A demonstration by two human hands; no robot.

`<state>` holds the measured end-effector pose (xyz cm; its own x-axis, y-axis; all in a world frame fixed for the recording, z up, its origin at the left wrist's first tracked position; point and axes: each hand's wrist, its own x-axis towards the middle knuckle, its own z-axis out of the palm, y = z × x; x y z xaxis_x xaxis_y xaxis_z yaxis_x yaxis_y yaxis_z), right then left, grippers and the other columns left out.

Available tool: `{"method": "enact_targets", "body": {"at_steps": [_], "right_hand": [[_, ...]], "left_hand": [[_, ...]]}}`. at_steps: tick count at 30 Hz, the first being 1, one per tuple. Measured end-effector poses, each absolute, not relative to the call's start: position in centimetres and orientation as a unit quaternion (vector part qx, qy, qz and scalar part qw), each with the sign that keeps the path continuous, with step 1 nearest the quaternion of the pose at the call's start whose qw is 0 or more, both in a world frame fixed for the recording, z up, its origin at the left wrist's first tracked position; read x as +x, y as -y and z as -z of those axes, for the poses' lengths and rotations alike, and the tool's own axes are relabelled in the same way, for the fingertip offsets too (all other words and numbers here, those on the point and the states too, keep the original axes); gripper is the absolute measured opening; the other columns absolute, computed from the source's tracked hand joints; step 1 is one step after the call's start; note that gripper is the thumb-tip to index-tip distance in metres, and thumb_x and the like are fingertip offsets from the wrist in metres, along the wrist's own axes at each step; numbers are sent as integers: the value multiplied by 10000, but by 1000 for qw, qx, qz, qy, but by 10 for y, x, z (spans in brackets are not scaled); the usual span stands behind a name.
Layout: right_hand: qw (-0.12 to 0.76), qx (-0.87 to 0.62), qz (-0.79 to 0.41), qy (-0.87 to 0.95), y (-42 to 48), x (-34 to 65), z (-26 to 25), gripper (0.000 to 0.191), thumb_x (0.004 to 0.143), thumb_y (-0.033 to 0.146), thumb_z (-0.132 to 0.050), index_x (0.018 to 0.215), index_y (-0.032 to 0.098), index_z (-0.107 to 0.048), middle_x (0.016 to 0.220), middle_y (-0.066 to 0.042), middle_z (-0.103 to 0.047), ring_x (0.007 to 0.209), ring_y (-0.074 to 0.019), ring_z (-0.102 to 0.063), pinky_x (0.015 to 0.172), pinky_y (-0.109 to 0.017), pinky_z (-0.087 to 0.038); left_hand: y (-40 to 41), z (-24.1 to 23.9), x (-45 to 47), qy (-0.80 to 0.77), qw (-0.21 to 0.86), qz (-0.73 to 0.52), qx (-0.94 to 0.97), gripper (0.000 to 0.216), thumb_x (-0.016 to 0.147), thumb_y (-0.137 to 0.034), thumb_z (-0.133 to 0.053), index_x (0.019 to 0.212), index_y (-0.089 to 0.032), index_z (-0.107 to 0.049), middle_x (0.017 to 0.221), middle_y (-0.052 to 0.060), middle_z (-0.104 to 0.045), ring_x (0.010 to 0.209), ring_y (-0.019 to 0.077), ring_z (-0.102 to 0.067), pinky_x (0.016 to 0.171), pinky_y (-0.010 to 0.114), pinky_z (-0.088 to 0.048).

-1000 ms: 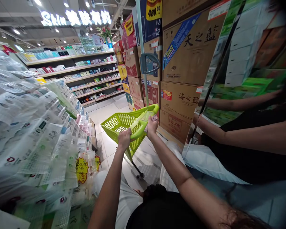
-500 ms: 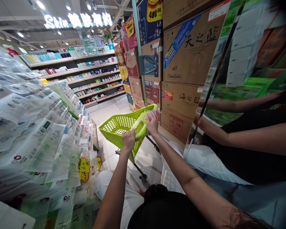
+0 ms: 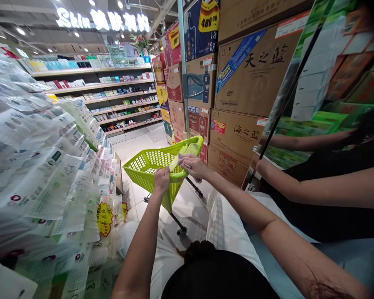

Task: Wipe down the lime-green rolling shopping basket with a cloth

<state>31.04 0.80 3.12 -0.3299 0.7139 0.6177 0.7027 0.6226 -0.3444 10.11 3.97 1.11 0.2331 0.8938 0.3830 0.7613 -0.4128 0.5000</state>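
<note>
A lime-green plastic shopping cart (image 3: 146, 176) with a perforated basket stands ahead of me on dark wheeled legs. My left hand (image 3: 161, 180) is closed around the left end of its handle. In my right hand (image 3: 195, 166) is a crumpled greyish-pink cloth (image 3: 183, 158), pressed against the handle near its middle. Part of the cloth hangs below my fingers. No goods show inside the visible part of the basket.
Plastic-wrapped packs (image 3: 46, 178) are piled close on my left. Stacked cartons (image 3: 239, 124) and a pale upright pole (image 3: 183, 50) line the right, beside a mirror (image 3: 324, 112) reflecting my arms. Stocked shelves (image 3: 124, 96) stand beyond the tiled floor.
My right hand has slid leftward along the handle with the cloth, from its right side toward the middle. My left hand keeps its hold, and the cart appears slightly further left in view.
</note>
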Motion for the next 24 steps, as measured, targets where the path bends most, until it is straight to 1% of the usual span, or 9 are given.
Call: {"method": "enact_targets", "body": {"at_steps": [3,5,7,10,12,15,18,21,24], "right_hand": [[314,-408,2,857,-35,326,-51,235,966,296,-579,879,258,-794,1155,-14,-795,1331,-228,-583,1160,-459,-424],[274,-402,2,874,-50,330,-59,215,935,307,-621,814,266,-794,1188,1,-786,1415,-235,-517,1178,-485,-404],[243,-398,-9,885,-57,330,-64,217,930,313,-628,805,268,-799,1230,8,-772,1421,-229,-519,1187,-477,-398],[217,-418,-12,882,-54,324,-62,260,977,312,-573,895,261,-815,1237,-10,-770,1334,-207,-593,1183,-422,-402],[218,-448,6,867,-43,316,-58,310,1012,307,-525,935,234,-816,1185,-40,-784,1237,-204,-643,1144,-380,-420],[249,-496,44,830,-23,298,-47,399,1043,316,-476,859,189,-806,979,-75,-800,996,-204,-695,996,-335,-462],[297,-509,69,805,-10,283,-34,438,1052,321,-456,801,173,-783,834,-71,-780,817,-196,-671,854,-323,-453],[322,-454,75,827,-14,288,-30,417,1049,319,-458,808,185,-770,837,-60,-779,794,-192,-662,821,-325,-437],[309,-365,60,876,-30,312,-36,397,1039,346,-473,801,214,-761,859,-49,-781,833,-190,-682,873,-335,-448]], "left_hand": [[-45,-12,99,-534,107,-303,782,512,1023,-342,-262,637,-233,-580,827,72,-756,896,217,-689,1044,405,-434],[-44,-12,102,-532,106,-309,781,500,1020,-332,-272,646,-231,-588,847,72,-763,911,218,-689,1040,401,-425],[-42,-10,107,-540,105,-319,772,501,1023,-326,-266,665,-229,-603,858,82,-766,917,225,-687,1040,407,-421],[-38,-6,115,-571,95,-344,739,545,1033,-311,-221,704,-219,-646,884,112,-770,944,250,-682,1044,435,-416],[-36,-3,118,-586,84,-365,718,585,1038,-302,-186,710,-215,-663,887,128,-768,972,266,-674,1058,452,-406],[-36,1,119,-588,79,-388,706,606,1043,-302,-172,683,-220,-652,861,129,-761,973,272,-668,1074,469,-393],[-37,4,117,-581,79,-404,702,608,1046,-317,-182,626,-230,-612,793,116,-744,937,273,-664,1065,483,-398],[-40,5,112,-566,85,-410,710,608,1048,-324,-191,613,-234,-605,759,109,-732,915,276,-661,1037,483,-413],[-44,6,110,-549,102,-406,724,596,1046,-310,-200,647,-233,-636,781,103,-736,903,271,-660,1012,471,-428]]}}
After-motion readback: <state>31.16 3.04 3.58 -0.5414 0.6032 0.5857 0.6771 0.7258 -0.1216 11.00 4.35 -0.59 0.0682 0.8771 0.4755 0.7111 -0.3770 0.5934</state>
